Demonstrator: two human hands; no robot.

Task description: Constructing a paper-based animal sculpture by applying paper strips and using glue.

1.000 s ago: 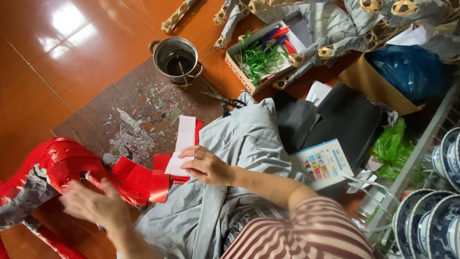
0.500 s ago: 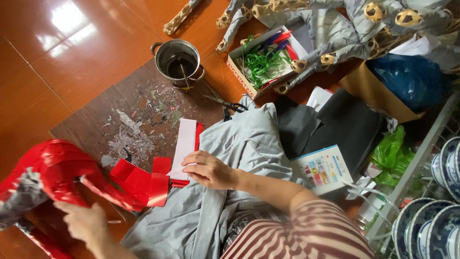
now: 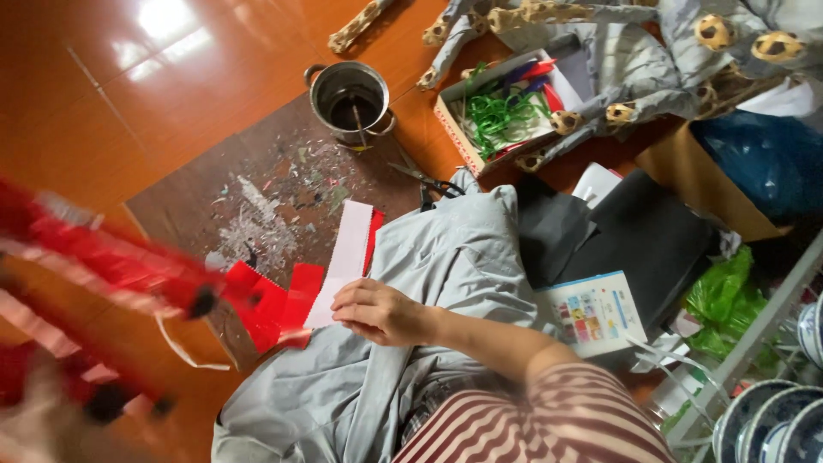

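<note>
Person seated on the floor [image 3: 103, 103], paper work in hand.

A brown mat [image 3: 257, 206], littered with scraps, lies on the floor beside the grey-clad lap [image 3: 446, 283]. A red papered frame [image 3: 94, 257], blurred, crosses the left of the view; the left hand [image 3: 51, 420] sits below it, too blurred to tell its grip. A metal pot [image 3: 347, 99] stands at the mat's far edge, scissors [image 3: 424, 182] just beside. The right hand [image 3: 381, 310] has its grip closed on a white paper strip [image 3: 347, 257], which rests over red paper pieces [image 3: 279, 296] on the mat.

Right hand [image 3: 377, 310] on white paper strip [image 3: 345, 257], metal pot [image 3: 349, 101], scissors [image 3: 426, 182]
</note>
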